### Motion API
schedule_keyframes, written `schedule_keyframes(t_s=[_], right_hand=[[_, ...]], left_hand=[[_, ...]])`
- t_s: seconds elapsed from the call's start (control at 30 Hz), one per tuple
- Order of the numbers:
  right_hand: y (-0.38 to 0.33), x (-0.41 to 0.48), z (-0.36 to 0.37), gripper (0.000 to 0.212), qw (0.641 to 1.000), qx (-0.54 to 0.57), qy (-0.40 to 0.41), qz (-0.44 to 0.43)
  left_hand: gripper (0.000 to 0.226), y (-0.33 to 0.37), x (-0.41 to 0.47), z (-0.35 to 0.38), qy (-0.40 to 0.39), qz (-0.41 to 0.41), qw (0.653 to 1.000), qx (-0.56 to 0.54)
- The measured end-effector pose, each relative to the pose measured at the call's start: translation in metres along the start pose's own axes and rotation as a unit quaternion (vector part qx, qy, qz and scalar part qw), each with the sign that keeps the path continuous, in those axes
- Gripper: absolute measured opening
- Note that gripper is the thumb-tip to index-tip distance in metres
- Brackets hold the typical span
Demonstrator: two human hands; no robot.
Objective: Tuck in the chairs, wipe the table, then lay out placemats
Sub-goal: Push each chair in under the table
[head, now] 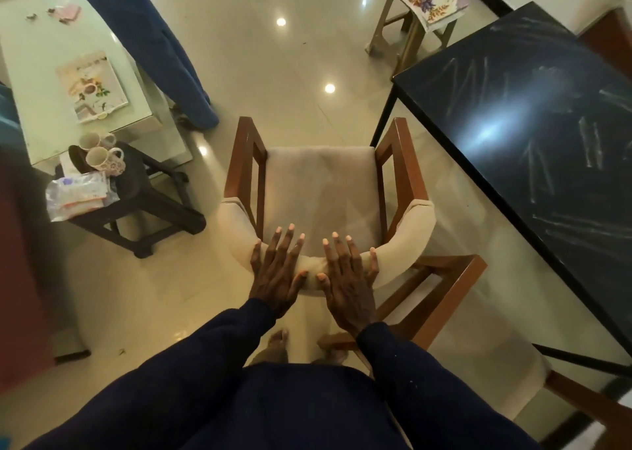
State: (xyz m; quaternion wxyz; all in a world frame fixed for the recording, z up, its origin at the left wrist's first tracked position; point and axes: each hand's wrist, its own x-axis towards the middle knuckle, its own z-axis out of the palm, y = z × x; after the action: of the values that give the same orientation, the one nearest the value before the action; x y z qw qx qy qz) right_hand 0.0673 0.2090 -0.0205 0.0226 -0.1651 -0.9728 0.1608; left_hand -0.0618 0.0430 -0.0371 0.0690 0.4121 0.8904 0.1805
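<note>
Resting flat on the chair (321, 183) back, left hand (277, 273) and right hand (345, 280), fingers straight.

Both hands, the left hand (277, 272) and right hand (345, 278), press flat on a cushioned chair (321, 190) backrest beside a dark table (533, 114).

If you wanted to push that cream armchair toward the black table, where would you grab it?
Take the padded backrest by its top rim from behind, a hand either side of its middle, where the left hand and right hand now lie flat. The rim is rounded and faces the person, so fingers could likely curl over it.
</note>
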Motion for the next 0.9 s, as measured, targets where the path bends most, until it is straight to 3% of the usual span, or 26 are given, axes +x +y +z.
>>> schedule_keyframes(t_s=[0.43,0.9], right_hand=[[-0.049,0.049,0.016,0.07,0.999,-0.002,0.028,0.039],[-0.112,0.07,0.037,0.058,0.984,-0.005,0.073,0.161]], left_hand=[[0.075,-0.07,0.037,-0.027,-0.01,0.054,0.999,0.0],[0.057,-0.125,0.046,-0.046,-0.013,0.159,0.987,0.008]])
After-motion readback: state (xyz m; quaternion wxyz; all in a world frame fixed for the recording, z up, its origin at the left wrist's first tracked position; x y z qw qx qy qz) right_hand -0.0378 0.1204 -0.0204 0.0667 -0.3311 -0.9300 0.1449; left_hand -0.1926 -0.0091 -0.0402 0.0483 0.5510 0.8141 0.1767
